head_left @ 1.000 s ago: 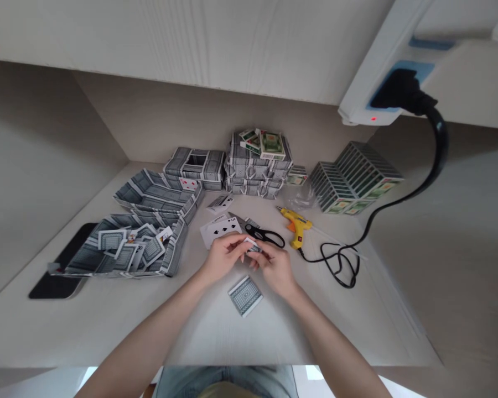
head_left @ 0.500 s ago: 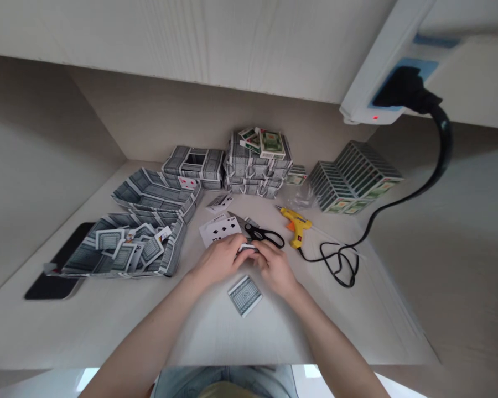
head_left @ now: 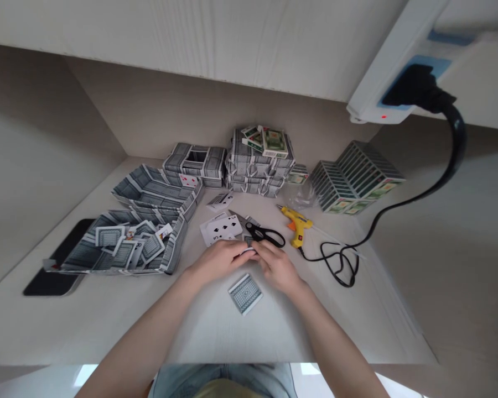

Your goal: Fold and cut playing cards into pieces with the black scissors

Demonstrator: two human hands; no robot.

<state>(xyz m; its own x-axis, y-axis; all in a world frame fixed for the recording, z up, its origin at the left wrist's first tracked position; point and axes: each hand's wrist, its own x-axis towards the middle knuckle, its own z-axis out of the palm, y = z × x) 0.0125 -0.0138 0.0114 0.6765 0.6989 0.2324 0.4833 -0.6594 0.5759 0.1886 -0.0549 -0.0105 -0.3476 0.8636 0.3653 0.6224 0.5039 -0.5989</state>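
Observation:
Between my left hand [head_left: 222,260] and my right hand [head_left: 277,266], a playing card [head_left: 248,250] is pinched at both ends, mostly covered by the fingers. Just below them a folded card [head_left: 245,294] lies with its grey patterned back up. Black-handled scissors [head_left: 266,233] rest beyond the fingertips. Loose playing cards [head_left: 221,228], one a spade card face up, lie beyond my left hand. To the right of the scissors sits a yellow glue gun [head_left: 296,224].
At left, an open box made of cards [head_left: 176,251] holds several folded cards, with a phone [head_left: 52,282] partly under it. More card-built boxes [head_left: 255,166] are stacked at the back. Card packs [head_left: 352,182] stand back right. A black cord [head_left: 398,199] runs to a power strip [head_left: 382,83].
The held card has tilted, with its patterned back now showing between the fingers. Both hands stay nearly in place, and the view has shifted slightly.

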